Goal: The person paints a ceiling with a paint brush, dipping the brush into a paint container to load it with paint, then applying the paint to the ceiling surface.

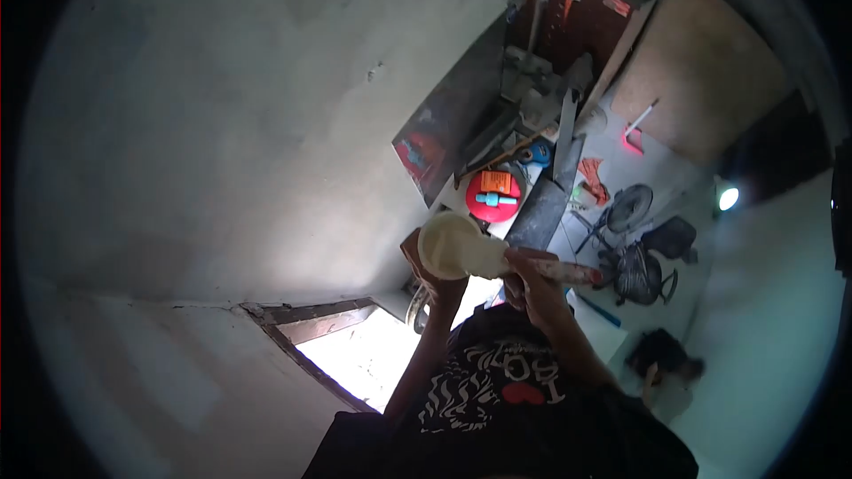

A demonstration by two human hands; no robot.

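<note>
- Brush-like tool [568,272], frame centre: pale-coated end at pale container [441,247].
- Right hand [534,288]: closed around tool.
- Left hand [429,273]: curled around container.
- Above: red round object [477,207] bearing orange box [496,182].
- Lower right: another person [658,353].

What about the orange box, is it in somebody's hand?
No, the orange box sits on a round red thing, beside a blue-green thing.

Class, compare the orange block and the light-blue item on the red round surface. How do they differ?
The orange block is squarish and carries dark markings; the light-blue item is long and narrow, with no markings I can make out. Both lie on the red round surface.
</note>
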